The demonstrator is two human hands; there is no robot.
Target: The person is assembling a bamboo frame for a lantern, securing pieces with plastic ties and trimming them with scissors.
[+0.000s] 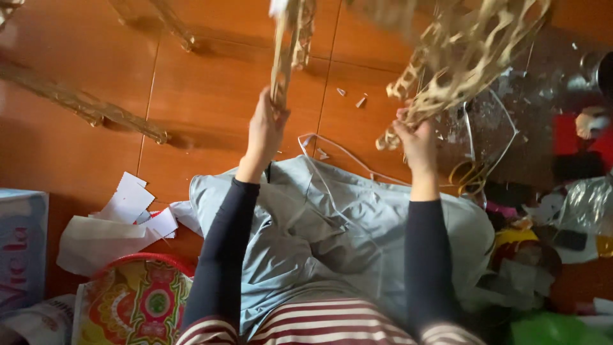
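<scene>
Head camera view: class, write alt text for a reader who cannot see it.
Seen from above, two raised hands each grip pale openwork lattice: the left hand a narrow strip, the right hand a larger piece. A grey cloth covers the lap, above an orange tiled floor.

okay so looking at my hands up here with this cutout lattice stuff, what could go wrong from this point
1. The left hand grips only a thin strip of the pale cutout lattice; pulling against the right hand could tear the narrow links.
2. Offcuts may drop onto the tiled floor rather than the grey cloth.
3. The white cord near the right hand might snag.
</scene>
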